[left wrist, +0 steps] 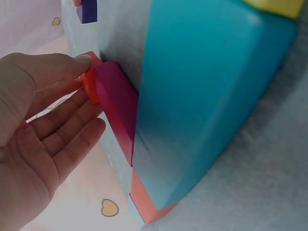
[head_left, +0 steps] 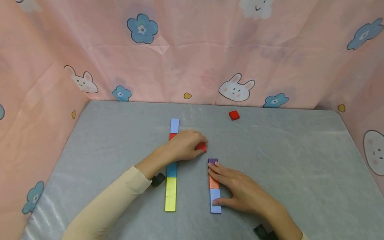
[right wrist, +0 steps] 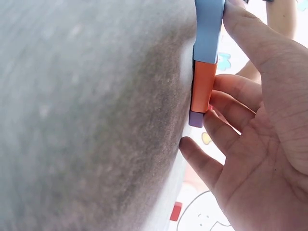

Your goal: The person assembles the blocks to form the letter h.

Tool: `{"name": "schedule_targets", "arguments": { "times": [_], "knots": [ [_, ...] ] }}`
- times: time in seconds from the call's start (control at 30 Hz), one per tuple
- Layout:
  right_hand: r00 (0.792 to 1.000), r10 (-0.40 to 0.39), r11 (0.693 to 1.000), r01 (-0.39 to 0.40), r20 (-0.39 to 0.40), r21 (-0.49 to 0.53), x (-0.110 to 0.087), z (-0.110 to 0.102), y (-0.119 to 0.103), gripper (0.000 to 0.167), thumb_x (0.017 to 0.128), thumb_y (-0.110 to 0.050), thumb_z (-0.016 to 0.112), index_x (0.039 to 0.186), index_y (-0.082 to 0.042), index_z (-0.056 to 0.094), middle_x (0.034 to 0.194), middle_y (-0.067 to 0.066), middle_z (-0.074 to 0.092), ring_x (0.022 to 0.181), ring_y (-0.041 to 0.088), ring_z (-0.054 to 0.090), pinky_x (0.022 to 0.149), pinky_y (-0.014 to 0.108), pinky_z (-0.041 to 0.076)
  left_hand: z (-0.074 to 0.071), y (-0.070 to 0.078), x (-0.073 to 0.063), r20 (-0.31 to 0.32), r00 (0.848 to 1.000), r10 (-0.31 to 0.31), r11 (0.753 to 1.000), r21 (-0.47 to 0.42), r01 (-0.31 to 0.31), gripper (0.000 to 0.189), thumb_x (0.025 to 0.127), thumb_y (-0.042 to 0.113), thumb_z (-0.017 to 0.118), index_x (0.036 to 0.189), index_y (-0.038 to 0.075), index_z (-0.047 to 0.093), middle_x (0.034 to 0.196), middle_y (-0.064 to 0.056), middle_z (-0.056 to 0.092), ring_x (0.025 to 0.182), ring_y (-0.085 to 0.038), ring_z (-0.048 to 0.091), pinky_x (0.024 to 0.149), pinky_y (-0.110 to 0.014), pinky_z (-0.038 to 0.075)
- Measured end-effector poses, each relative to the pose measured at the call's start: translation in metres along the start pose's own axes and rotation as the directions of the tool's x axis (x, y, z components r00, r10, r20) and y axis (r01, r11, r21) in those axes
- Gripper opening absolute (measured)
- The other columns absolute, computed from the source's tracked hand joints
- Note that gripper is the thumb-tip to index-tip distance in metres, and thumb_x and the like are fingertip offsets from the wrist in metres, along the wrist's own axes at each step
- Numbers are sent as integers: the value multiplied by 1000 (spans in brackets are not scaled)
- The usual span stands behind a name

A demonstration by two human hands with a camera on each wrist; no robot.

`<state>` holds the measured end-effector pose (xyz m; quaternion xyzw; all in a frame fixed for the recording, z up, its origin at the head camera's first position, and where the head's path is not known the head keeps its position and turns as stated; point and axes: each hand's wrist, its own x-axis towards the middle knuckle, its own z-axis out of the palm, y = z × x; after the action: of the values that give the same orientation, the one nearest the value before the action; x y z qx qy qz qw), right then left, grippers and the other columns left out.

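My left hand [head_left: 185, 146] pinches a small red block [head_left: 201, 147] between thumb and fingers, just right of the longer row. In the left wrist view that block is against the end of a magenta block [left wrist: 117, 108], which juts from beside the teal block [left wrist: 202, 96]. The longer row runs from a light blue block [head_left: 174, 125] through a partly hidden red one to teal and yellow [head_left: 171, 194]. My right hand [head_left: 242, 190] rests extended fingers and thumb on the shorter row of purple [head_left: 213, 161], orange [head_left: 214, 183] and light blue [head_left: 215, 199] blocks.
A loose red block [head_left: 234, 115] lies near the back edge of the grey cloth-covered table [head_left: 296, 157]. Pink printed curtains [head_left: 188, 61] enclose the back and both sides. Dark wrist cameras [head_left: 158, 179] sit below each wrist.
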<state>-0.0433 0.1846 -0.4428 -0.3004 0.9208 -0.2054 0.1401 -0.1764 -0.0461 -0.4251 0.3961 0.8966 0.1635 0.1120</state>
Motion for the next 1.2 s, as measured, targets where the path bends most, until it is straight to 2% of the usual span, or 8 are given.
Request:
{"name": "schedule_targets", "arguments": {
  "times": [0.13,0.27,0.73,1.2],
  "knots": [
    [1000,-1,1000,1,3,7,0,0,0,93,87,-57,81,161,-13,45,172,3,37,160,27,38,125,55,44,3,-1,-3,7,1000,4,1000,-19,-4,25,99,21,75,121,10,78,112,-2,80,91,-18,65,86,-36,59],
    [1000,1,1000,-2,6,14,0,0,0,93,87,-57,81,162,-13,45,173,2,37,161,26,37,125,55,43,4,-1,-5,14,1000,5,999,-32,-5,25,98,18,75,121,9,78,114,-3,79,93,-19,65,88,-37,61],
    [1000,8,1000,-9,20,23,1,0,1,94,88,-57,81,162,-13,44,173,2,35,161,27,35,125,57,42,8,-1,-11,0,1000,2,1000,-22,-2,30,99,19,75,127,9,76,125,-5,78,111,-22,71,104,-40,60],
    [1000,-3,1000,3,14,27,1,0,2,94,87,-56,82,162,-13,44,173,3,36,161,27,37,125,57,42,7,-2,-15,12,1000,-3,1000,-31,4,34,98,16,75,131,10,74,131,-6,76,122,-23,70,112,-42,57]
  ]
}}
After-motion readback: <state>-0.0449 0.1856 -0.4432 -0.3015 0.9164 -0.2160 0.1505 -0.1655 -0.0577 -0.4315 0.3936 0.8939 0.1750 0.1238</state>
